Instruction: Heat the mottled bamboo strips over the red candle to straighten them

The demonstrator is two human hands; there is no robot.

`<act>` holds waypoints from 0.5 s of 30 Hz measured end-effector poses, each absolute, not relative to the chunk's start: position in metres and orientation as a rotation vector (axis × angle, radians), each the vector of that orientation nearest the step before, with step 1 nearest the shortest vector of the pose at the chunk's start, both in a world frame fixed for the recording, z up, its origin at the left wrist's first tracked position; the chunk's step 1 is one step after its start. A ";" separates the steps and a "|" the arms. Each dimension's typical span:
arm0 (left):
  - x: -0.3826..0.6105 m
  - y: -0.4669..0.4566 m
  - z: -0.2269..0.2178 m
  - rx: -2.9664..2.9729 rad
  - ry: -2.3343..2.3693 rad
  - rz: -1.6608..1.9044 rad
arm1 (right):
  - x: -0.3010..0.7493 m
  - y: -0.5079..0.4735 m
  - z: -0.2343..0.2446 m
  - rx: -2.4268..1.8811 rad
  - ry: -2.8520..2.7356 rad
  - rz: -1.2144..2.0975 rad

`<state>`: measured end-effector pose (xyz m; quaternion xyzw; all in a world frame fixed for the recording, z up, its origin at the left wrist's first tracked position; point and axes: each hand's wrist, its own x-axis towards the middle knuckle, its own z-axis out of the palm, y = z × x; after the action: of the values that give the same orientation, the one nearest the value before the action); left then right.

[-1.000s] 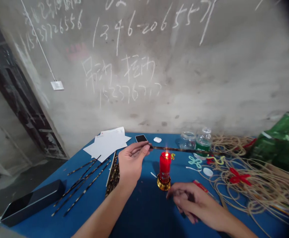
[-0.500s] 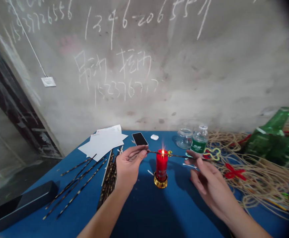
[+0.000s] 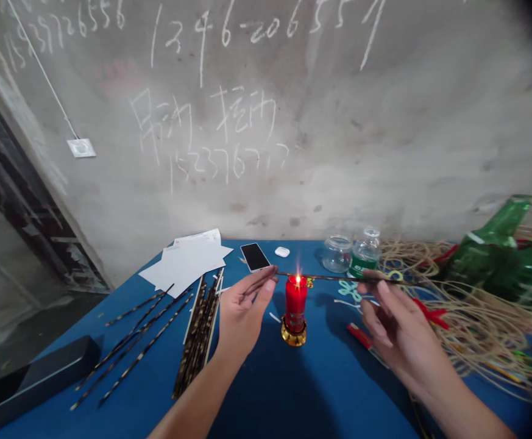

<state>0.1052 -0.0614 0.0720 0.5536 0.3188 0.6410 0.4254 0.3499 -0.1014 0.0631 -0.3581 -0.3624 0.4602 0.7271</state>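
Observation:
A thin dark stick (image 3: 334,278) lies level between my two hands and crosses at the flame of a lit red candle (image 3: 295,305). The candle stands upright in a gold-coloured holder (image 3: 294,335). My left hand (image 3: 246,311) pinches the stick's left end between thumb and fingers. Farther along, right of the flame, the thumb and fingers of my right hand (image 3: 398,323) close on the stick. Its right end runs on past that hand over the cords. A red-handled tool (image 3: 361,336) lies beside my right hand, partly hidden by it.
Several mottled sticks (image 3: 197,341) lie left, near white papers (image 3: 187,262) and a dark long case (image 3: 32,378). Behind are a phone (image 3: 255,257), a white earphone case (image 3: 282,252), a glass jar (image 3: 337,253) and a labelled bottle (image 3: 365,253). Tangled cords (image 3: 489,329) and green bottles (image 3: 498,244) stand right.
My right hand has moved slightly right along the stick, uncovering the red-handled tool. The stick now lies more level, a little higher at its right. The view has shifted slightly.

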 end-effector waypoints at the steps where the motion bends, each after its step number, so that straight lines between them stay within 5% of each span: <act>1: 0.105 -0.063 0.072 1.407 0.795 1.592 | 0.351 -0.101 0.063 -0.792 -0.798 1.010; 15: 0.098 -0.073 0.071 1.705 0.735 1.496 | 0.357 -0.103 0.065 -0.791 -0.810 1.016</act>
<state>0.0981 -0.0727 0.0706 0.6643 0.2866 0.5831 0.3695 0.3568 -0.1028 0.0646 -0.3585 -0.3670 0.4605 0.7244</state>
